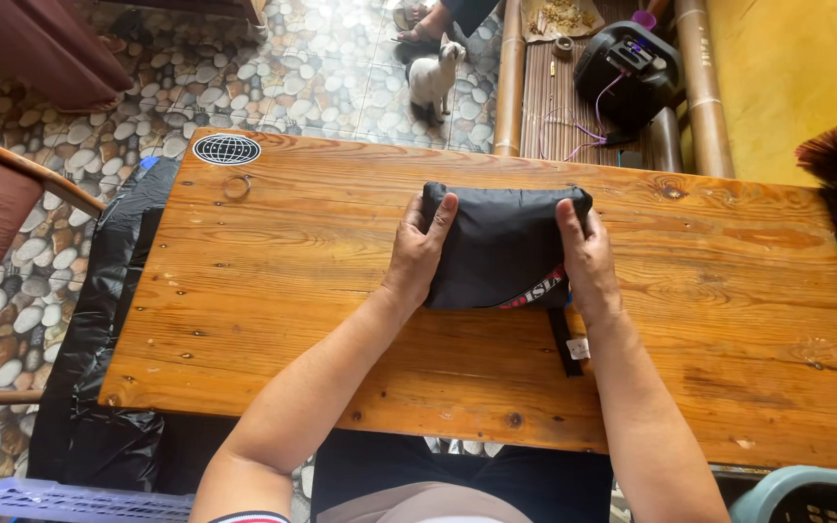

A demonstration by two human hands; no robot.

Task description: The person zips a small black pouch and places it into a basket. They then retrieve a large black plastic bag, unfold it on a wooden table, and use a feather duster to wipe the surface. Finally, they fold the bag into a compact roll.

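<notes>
Hands press on a folded black garment that lies near the middle of the wooden surface, toward its far edge. The left hand lies flat on the bundle's left side, its fingers held close together and reaching up to the top left corner. The right hand rests on the right side, its fingers also close together and curled over the top right corner. Neither hand lifts the cloth; both bear down on it. A red and white printed band shows at the garment's lower right edge, and a black strap with a small white tag hangs out below it, lying on the wood beside the right wrist. A round globe sticker sits at the far left corner of the surface. Beyond, a white cat sits on the pebble-patterned floor, and a black device with a purple cable rests on a bamboo bench.
</notes>
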